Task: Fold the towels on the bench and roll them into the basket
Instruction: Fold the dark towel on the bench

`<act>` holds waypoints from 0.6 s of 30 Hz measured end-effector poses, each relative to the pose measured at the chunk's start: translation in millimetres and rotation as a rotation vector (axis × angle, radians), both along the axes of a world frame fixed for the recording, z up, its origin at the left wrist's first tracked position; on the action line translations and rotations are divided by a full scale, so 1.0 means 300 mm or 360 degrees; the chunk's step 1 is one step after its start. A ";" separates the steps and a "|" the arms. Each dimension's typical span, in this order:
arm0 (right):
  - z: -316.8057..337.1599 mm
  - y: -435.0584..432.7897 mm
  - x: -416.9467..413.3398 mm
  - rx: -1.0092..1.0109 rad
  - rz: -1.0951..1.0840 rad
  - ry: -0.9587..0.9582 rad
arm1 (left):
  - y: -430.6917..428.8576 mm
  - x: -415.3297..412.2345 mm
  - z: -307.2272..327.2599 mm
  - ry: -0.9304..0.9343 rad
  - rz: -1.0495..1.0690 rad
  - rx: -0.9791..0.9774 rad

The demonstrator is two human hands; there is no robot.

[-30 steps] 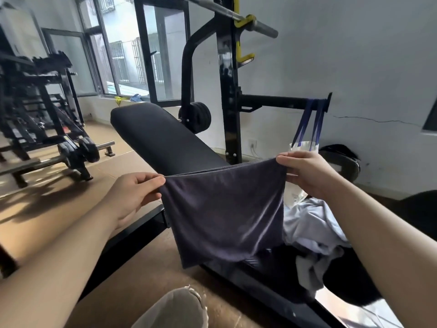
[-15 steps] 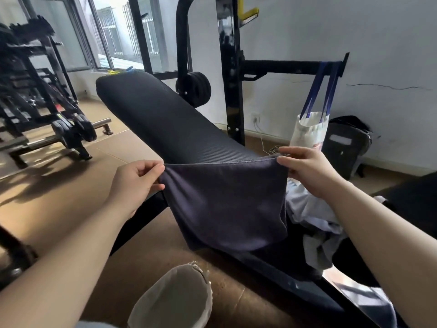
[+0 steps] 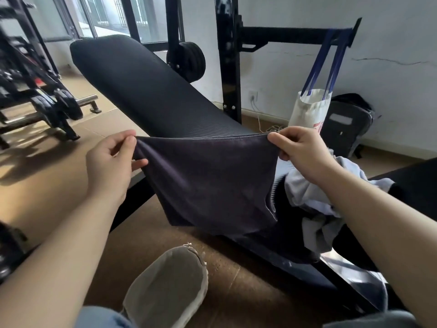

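Over the near end of the desk (image 3: 146, 86), a dark towel (image 3: 208, 181) hangs stretched between the left hand (image 3: 111, 166) and right hand (image 3: 305, 155), the fingers (image 3: 128, 143) of each pinching a top corner. A heap of pale towels (image 3: 307, 185) lies on the desk; the basket (image 3: 165, 287) stands on the floor (image 3: 236, 292) before the desk.

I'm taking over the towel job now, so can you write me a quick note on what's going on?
Left hand pinches the dark towel at its top left corner; right hand pinches the top right.
It hangs spread over the bench.
Pale blue towels lie crumpled on the bench under the right arm.
The fabric basket stands on the floor; no towel shows inside.
Left: fold, roll and basket them all.
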State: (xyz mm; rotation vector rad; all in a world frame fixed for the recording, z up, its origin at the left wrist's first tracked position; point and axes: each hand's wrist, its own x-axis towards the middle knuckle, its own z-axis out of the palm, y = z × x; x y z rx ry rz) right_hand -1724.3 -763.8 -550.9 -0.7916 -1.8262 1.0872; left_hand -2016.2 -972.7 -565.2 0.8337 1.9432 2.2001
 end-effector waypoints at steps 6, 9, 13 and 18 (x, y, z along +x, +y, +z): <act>0.023 -0.058 -0.030 -0.0024 0.0022 0.0144 | -0.038 -0.002 0.005 0.0024 0.0050 -0.0016; 0.034 -0.091 -0.030 -0.0053 0.0044 0.0156 | -0.073 -0.005 -0.001 0.0121 0.0077 -0.0107; 0.069 -0.157 -0.019 -0.0079 0.0039 0.0215 | -0.139 0.010 0.019 0.0168 0.0107 -0.0093; 0.104 -0.211 0.007 -0.0170 0.0062 0.0324 | -0.210 0.038 0.070 0.0326 0.0140 0.0057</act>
